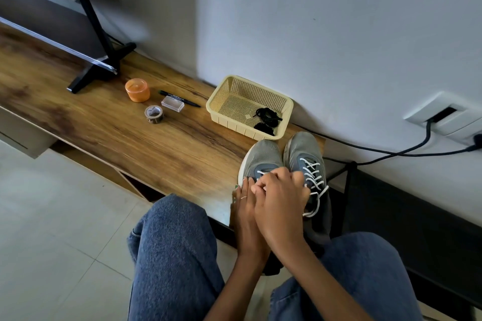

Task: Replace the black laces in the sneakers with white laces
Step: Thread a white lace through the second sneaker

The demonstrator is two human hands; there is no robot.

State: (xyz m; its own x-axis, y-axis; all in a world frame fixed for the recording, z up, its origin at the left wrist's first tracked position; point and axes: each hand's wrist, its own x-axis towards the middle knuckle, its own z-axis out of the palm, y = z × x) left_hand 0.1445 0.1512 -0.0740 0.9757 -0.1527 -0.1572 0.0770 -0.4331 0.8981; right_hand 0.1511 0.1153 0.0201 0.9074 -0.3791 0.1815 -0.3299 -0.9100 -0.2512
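Two grey mesh sneakers sit side by side at the right end of the wooden bench [156, 148], toes pointing to the wall, and the right sneaker [307, 161] shows a white lace [314, 177] criss-crossed up its tongue, the loose end looping down past the bench edge. The left sneaker [263, 157] has a strand of white cord just showing at its lowest eyelets, right where both hands crowd in. The left hand [243, 206], a thin ring on one finger, lies along the shoe's side with its fingers bent in at the lacing. The right hand [279, 200] lies over it, fingers curled down onto the same spot; both seem to pinch the cord, though the overlap hides the exact grip. Just behind the toes stands a cream plastic basket [224, 94] with perforated walls, and the black laces [267, 118] lie bundled in its near right corner. Further left on the grained wood are a roll of patterned tape [154, 114], a clear little box [172, 103], a black pen [180, 98] and a round orange jar [137, 90]. Blue denim knees [172, 242] frame the bottom of the view.
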